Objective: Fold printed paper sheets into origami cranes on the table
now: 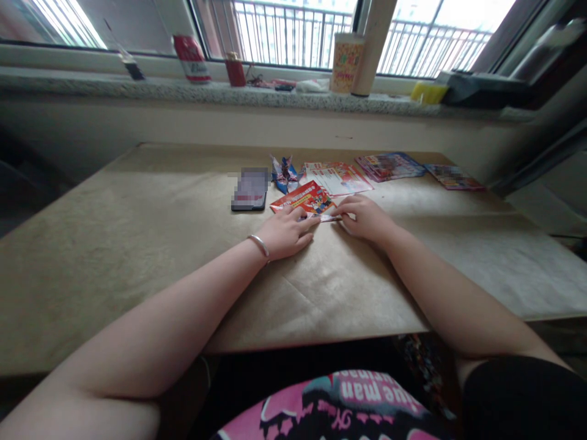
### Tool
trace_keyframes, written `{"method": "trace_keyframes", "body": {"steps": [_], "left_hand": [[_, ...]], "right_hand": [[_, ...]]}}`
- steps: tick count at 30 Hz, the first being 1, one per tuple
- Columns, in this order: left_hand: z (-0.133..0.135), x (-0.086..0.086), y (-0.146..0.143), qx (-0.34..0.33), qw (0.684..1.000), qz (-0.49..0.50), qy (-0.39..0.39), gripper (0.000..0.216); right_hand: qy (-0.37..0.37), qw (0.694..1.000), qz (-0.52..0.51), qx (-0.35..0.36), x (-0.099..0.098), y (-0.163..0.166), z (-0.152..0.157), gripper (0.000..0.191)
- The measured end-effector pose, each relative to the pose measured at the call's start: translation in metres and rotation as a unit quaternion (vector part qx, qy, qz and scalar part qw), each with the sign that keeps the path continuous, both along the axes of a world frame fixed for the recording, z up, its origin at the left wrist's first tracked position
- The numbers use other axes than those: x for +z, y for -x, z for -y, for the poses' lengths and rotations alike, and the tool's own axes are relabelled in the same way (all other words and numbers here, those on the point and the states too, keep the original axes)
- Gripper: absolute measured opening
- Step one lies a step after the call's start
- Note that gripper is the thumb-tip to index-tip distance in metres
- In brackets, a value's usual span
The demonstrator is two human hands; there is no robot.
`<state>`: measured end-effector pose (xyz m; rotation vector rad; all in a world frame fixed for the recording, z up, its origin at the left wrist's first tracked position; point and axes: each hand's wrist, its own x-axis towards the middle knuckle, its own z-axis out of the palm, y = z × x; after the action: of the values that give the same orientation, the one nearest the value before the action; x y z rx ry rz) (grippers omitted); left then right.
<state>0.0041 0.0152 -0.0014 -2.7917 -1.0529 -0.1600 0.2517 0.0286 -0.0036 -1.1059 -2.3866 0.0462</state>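
Note:
My left hand (288, 233), with a silver bracelet at its wrist, lies on the table, fingers stretched out and touching a narrow folded paper strip (326, 217). At the strip's right end, my right hand (363, 217) is closed, its thumb and fingers pinching the paper. The hands partly cover the strip. Just beyond it lies a red printed leaflet (302, 199) with cartoon figures. Behind that sits a folded blue and pink paper shape (286, 176) with pointed flaps. A phone (250, 189) with a pixelated screen is left of the leaflet.
Red-and-white printed sheets (337, 178) lie behind the leaflet. Colourful printed papers (389, 166) and another pile (454, 177) are farther right on the table (137, 244). A red can (191, 59) and a patterned cup (347, 63) stand on the windowsill (151, 90).

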Motion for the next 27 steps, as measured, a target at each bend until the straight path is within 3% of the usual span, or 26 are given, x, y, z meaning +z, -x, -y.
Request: {"method": "trace_keyframes", "body": {"steps": [10,21,27], "left_hand": [[-0.001,0.003,0.003,-0.024,1.000,0.005,0.010,0.048],[-0.001,0.002,0.002,0.001,1.000,0.016,0.020,0.044],[-0.003,0.011,0.007,-0.016,0.999,0.016,0.045,0.038]], "right_hand": [[0.007,0.989,0.150,-0.005,0.010,0.026,0.014,0.031],[0.020,0.991,0.129,0.003,0.007,0.027,0.011,0.032],[0.019,0.992,0.121,-0.003,0.006,0.026,0.010,0.033]]}}
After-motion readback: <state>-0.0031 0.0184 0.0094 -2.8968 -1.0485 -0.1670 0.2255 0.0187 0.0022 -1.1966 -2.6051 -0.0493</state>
